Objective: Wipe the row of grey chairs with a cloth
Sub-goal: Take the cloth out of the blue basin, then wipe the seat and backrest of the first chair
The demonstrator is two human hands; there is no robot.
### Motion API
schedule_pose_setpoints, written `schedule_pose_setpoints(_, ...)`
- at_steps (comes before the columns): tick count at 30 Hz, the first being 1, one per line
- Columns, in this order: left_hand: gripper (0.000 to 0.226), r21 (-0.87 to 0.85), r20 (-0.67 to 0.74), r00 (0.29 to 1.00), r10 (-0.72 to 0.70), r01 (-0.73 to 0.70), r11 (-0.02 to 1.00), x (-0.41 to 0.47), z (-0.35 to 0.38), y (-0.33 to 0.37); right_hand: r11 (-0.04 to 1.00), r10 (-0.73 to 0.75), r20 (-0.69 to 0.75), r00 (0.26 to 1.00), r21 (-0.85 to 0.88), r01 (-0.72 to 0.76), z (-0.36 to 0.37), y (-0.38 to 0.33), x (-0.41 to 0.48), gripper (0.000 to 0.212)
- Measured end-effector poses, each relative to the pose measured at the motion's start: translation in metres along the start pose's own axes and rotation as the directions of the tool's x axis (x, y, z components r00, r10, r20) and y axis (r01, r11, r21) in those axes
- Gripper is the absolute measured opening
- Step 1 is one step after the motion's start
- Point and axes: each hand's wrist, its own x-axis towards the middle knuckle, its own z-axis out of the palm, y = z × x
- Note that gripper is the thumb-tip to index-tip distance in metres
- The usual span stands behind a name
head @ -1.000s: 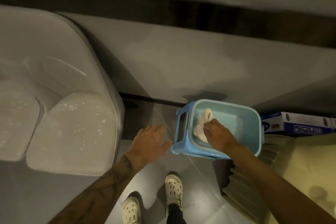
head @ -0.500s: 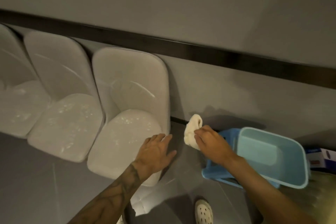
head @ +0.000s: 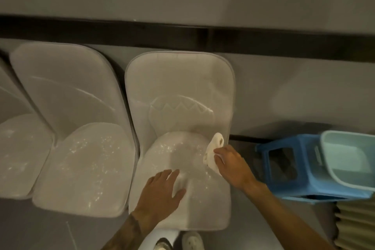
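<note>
A row of pale grey chairs stands against the wall. The rightmost chair (head: 180,97) is straight below me, a second chair (head: 81,148) is to its left, and a third chair (head: 16,154) is cut off by the left edge. My right hand (head: 233,165) grips a crumpled white cloth (head: 213,153) at the right side of the rightmost chair's seat, near the backrest. My left hand (head: 162,191) lies flat, fingers spread, on the front of the same seat.
A blue plastic stool (head: 290,164) stands right of the chairs with a light teal basin (head: 334,144) on it. A stack of pale folded material (head: 355,223) sits at the lower right. My shoes (head: 191,240) show at the bottom edge.
My right hand lifted the cloth out of the basin and carried it left onto the rightmost chair's seat. My left hand moved onto that seat. The view swung left toward the chairs.
</note>
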Motion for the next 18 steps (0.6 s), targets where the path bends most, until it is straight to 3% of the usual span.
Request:
schedule_pose_setpoints(4,0.071,-0.015,0.014,1.000,-0.021,0.021,1.000,0.032,0.035,-0.041,0.992,0.118,0.098,0.988,-0.052,-0.114,0.065,0.028,0.038,0.040)
schedule_pose_setpoints(7,0.071,-0.004,-0.008,1.000,-0.028,0.028,1.000,0.054,0.061,-0.063,0.980,0.166,0.054,0.985,-0.116,-0.159,0.104,0.053,0.054,0.039)
schedule_pose_setpoints(12,0.073,0.011,0.003,1.000,-0.025,0.025,1.000,0.077,0.095,-0.094,0.981,-0.064,-0.080,0.995,-0.189,0.048,0.157,0.078,0.068,0.040)
schedule_pose_setpoints(15,0.075,0.055,-0.018,1.000,-0.002,0.003,0.998,0.090,0.108,-0.119,0.958,-0.095,-0.032,0.995,-0.275,0.082,0.182,0.094,0.082,0.055)
schedule_pose_setpoints(18,0.069,0.097,-0.049,0.999,0.019,-0.014,0.995,0.104,0.114,-0.140,0.927,-0.118,-0.021,0.993,-0.360,0.102,0.198,0.114,0.098,0.054)
